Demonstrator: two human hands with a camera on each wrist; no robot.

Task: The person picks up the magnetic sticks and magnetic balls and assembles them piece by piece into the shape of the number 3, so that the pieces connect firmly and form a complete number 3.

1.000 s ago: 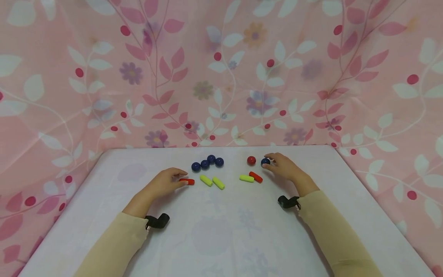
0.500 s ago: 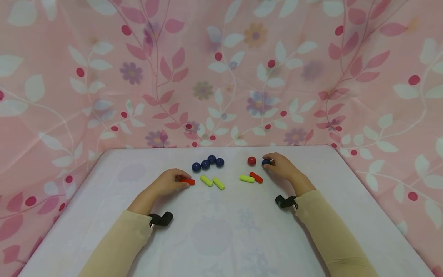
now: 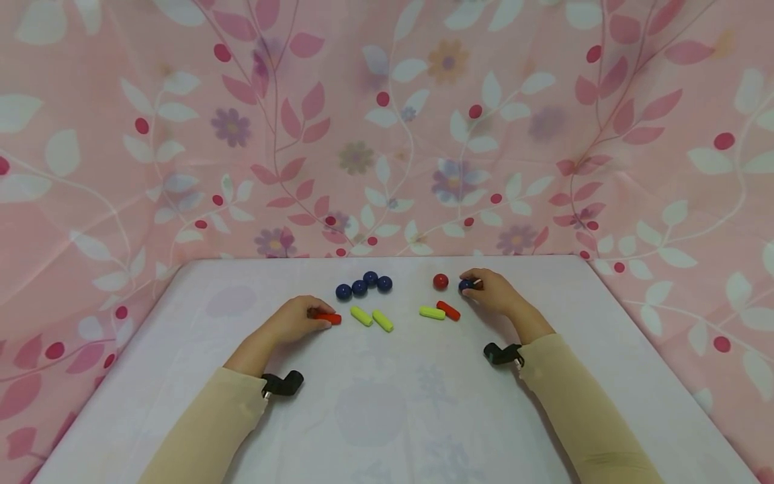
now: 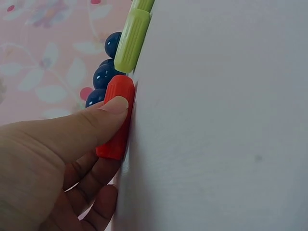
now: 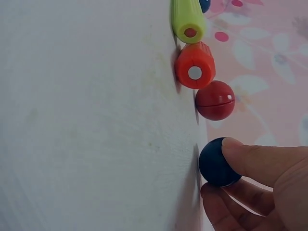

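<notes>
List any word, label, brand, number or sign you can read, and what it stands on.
None can be read.
Red sticks, lime sticks, blue balls, red ball: no lettering shows.
Pink backdrop: printed plants, no writing.
Black wrist cameras: any marking is too small to read.

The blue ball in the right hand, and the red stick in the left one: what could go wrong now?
The blue ball is round and smooth, so it might slip from the right hand and roll, perhaps bumping the red ball nearby.

The left hand pinches the red stick close to a yellow-green stick, so pushing it sideways could knock that one.
</notes>
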